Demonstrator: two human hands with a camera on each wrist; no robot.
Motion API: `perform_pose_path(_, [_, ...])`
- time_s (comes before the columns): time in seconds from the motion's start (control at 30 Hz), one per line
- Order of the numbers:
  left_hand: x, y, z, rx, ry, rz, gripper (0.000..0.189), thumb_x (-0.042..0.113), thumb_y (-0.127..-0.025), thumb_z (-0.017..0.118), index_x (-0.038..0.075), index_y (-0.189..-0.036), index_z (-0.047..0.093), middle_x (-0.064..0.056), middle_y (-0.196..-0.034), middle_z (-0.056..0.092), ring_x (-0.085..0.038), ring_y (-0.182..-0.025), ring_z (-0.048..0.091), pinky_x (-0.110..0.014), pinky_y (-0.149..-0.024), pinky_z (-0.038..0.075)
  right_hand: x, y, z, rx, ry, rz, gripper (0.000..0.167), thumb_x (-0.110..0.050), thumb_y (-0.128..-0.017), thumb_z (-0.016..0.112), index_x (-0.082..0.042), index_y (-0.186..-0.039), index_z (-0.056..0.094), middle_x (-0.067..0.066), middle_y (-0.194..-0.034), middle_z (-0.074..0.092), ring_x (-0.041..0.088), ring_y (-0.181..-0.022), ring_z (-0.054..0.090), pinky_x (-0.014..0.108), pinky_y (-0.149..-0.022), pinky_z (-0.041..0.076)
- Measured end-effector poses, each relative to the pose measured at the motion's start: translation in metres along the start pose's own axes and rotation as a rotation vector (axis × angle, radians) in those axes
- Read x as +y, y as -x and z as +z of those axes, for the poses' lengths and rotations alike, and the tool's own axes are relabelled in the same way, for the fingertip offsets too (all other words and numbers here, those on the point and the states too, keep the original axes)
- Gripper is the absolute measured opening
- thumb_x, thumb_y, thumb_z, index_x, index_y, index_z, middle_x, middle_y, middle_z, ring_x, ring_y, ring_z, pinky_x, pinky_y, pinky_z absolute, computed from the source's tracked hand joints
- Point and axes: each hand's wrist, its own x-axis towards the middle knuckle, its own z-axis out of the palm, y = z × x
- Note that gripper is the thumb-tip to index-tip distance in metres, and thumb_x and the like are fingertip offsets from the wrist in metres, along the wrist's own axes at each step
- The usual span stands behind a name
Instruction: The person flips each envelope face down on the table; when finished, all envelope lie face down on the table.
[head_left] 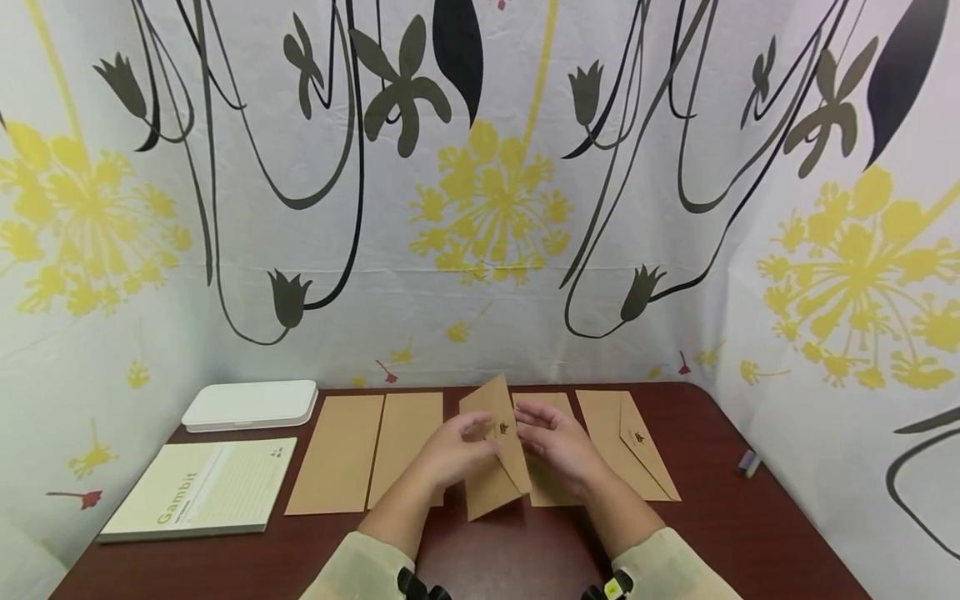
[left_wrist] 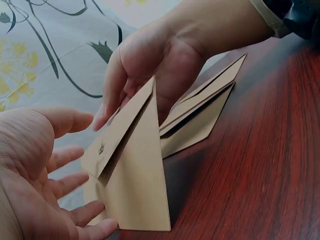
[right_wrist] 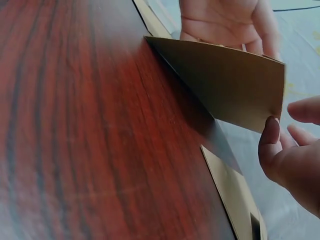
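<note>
A brown paper envelope stands tilted on its edge between the two hands, its flap and small dark print showing. In the head view, the left hand is at its left side with thumb and fingers apart. Its spread fingers reach along the envelope's side in the left wrist view, the lowest ones at its bottom corner. On the other side is the right hand, its fingers loosely extended at the envelope's right edge. One right fingertip touches the plain back near a corner.
Two envelopes lie side by side on the left, and more lie on the right. A notebook and a white case are at the far left. A small marker-like item lies by the right table edge.
</note>
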Motion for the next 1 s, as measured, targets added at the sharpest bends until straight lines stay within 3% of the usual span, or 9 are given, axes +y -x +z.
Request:
perform_pose_path(0.17, [0.005,0.003,0.003,-0.040,0.055,0.047,0.063,0.039,-0.094,0.080,0.014,-0.149,0.063,-0.010,-0.155,0.062,-0.039,-0.146,0.055,-0.061,-0.120,0.045,-0.003,0.004,0.005,-0.031,-0.004,0.005,0.057,-0.005,-0.103,0.063,0.003,-0.157,0.047,0.025,-0.159,0.052,0.009,-0.116,0.066,0.022,-0.093,0.057])
perform_pose_path(0.73, [0.007,0.003,0.006,-0.057,0.173,0.030,0.067,0.040,-0.094,0.082,0.031,-0.155,0.055,-0.005,-0.168,0.046,-0.041,-0.153,0.047,-0.062,-0.116,0.049,-0.007,0.010,0.017,-0.060,-0.024,0.000,0.054,-0.014,-0.104,0.069,-0.005,-0.156,0.054,0.015,-0.164,0.045,0.019,-0.121,0.068,0.026,-0.096,0.059])
perform_pose_path(0.9, [0.009,0.003,0.008,-0.039,0.215,0.026,0.066,0.035,-0.094,0.081,0.027,-0.154,0.056,-0.006,-0.165,0.050,-0.040,-0.150,0.051,-0.053,-0.110,0.056,-0.007,0.011,0.017,-0.062,-0.014,0.004,0.055,-0.018,-0.104,0.069,-0.009,-0.156,0.054,0.012,-0.168,0.042,0.018,-0.121,0.068,0.025,-0.096,0.059])
perform_pose_path(1.0, [0.010,0.004,0.009,-0.029,0.268,0.002,0.062,0.032,-0.096,0.077,0.026,-0.153,0.057,-0.007,-0.164,0.051,-0.037,-0.147,0.054,-0.048,-0.105,0.060,-0.005,0.010,0.018,-0.071,-0.003,-0.004,0.056,-0.020,-0.104,0.070,-0.011,-0.157,0.054,0.011,-0.168,0.043,0.014,-0.114,0.071,0.032,-0.101,0.059])
